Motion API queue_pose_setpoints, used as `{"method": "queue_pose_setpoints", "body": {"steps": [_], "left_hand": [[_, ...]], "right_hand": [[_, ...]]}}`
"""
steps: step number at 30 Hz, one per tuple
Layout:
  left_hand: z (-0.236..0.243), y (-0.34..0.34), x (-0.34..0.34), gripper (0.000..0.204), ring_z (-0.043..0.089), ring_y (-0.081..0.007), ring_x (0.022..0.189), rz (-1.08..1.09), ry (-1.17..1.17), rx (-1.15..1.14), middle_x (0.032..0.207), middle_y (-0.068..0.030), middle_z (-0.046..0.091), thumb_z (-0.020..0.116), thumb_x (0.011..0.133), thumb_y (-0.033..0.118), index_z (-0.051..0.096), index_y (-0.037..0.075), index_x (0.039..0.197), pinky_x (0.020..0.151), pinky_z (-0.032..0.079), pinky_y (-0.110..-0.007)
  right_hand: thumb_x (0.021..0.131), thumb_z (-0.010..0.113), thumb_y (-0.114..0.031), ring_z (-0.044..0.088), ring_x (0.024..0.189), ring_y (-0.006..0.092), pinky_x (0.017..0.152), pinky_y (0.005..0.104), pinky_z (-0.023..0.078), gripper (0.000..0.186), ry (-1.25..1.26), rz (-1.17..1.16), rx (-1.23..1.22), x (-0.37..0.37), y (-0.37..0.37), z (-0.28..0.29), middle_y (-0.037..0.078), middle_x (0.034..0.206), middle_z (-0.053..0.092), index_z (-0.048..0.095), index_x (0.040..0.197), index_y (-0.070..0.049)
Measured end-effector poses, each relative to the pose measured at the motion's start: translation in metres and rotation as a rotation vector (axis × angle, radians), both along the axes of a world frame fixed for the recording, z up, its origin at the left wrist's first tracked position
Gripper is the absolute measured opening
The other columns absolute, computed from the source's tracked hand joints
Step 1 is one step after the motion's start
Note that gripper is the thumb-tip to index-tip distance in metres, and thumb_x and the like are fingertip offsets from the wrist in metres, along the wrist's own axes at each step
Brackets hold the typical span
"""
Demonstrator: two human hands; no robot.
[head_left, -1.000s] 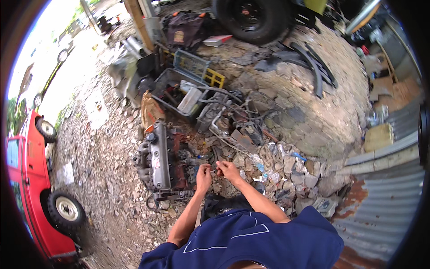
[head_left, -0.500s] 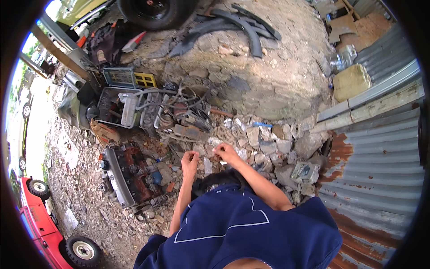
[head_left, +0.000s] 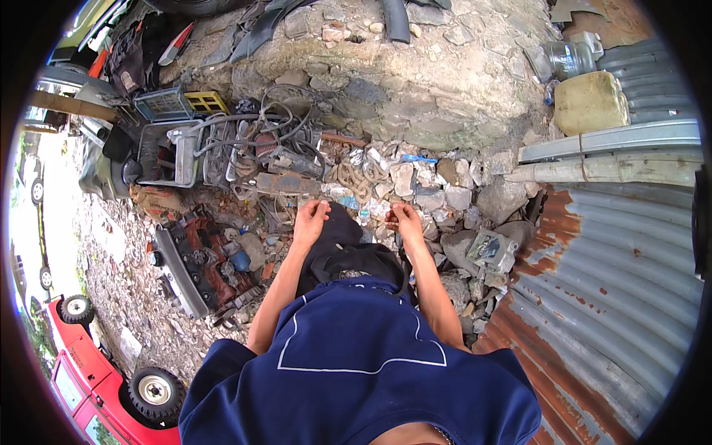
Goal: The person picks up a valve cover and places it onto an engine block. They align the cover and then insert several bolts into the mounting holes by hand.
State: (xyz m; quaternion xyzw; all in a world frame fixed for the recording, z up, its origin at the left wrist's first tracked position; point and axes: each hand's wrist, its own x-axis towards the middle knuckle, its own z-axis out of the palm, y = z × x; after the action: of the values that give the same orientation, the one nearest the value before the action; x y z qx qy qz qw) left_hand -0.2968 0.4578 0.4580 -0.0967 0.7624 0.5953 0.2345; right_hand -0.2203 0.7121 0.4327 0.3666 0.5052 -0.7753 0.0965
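Note:
My left hand is raised in front of my body, its fingers curled in toward the thumb. A short distance to the right, my right hand hovers at about the same height with its fingertips pinched together. Whatever either pinch holds, if anything, is too small to make out. Between the two hands are my dark trouser leg and the rubble beyond it. To the left of my left forearm lies a rusty engine part with a grey cover.
Beyond my left hand sits a heap of old engine parts and hoses, with a grey crate beside it. Rusty corrugated sheets run along the right. A yellowish jerrycan and a clear plastic container lie there too. A red vehicle stands at lower left.
My hands have moved apart, the right one shifting rightward. The view has tilted down and turned, so the ground items sit higher and my dark trouser leg shows more.

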Motion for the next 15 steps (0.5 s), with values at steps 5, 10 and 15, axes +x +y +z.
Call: {"method": "queue_pose_setpoints", "body": {"steps": [5, 10, 15], "left_hand": [[-0.011, 0.043, -0.062, 0.030, 0.062, -0.0121, 0.075, -0.130, -0.008, 0.002, 0.087, -0.0069, 0.068, 0.060, 0.094, 0.027, 0.064, -0.002, 0.103, 0.070, 0.050, -0.027], [-0.058, 0.091, -0.167, 0.031, 0.066, -0.0175, 0.080, -0.234, 0.103, -0.005, 0.088, -0.0106, 0.069, 0.062, 0.092, 0.029, 0.064, 0.000, 0.103, 0.074, 0.051, -0.031], [-0.072, 0.145, -0.308, 0.031, 0.067, -0.0175, 0.082, -0.291, 0.212, -0.173, 0.092, -0.0103, 0.070, 0.062, 0.091, 0.030, 0.064, 0.003, 0.105, 0.074, 0.051, -0.032]], "right_hand": [[0.097, 0.054, -0.021, 0.064, 0.077, 0.0149, 0.066, 0.0293, 0.052, 0.015, -0.015, 0.020, -0.005, -0.039, -0.003, -0.006, 0.004, 0.086, 0.064, 0.059, 0.104, -0.008], [0.097, 0.056, -0.026, 0.062, 0.076, 0.0133, 0.066, 0.0292, 0.051, 0.021, -0.005, 0.106, 0.056, -0.125, 0.000, -0.013, 0.004, 0.085, 0.064, 0.059, 0.103, -0.007], [0.098, 0.055, -0.025, 0.061, 0.073, 0.0124, 0.062, 0.0280, 0.051, 0.019, -0.033, 0.093, 0.019, -0.235, 0.011, -0.020, 0.004, 0.085, 0.064, 0.058, 0.105, -0.007]]}}
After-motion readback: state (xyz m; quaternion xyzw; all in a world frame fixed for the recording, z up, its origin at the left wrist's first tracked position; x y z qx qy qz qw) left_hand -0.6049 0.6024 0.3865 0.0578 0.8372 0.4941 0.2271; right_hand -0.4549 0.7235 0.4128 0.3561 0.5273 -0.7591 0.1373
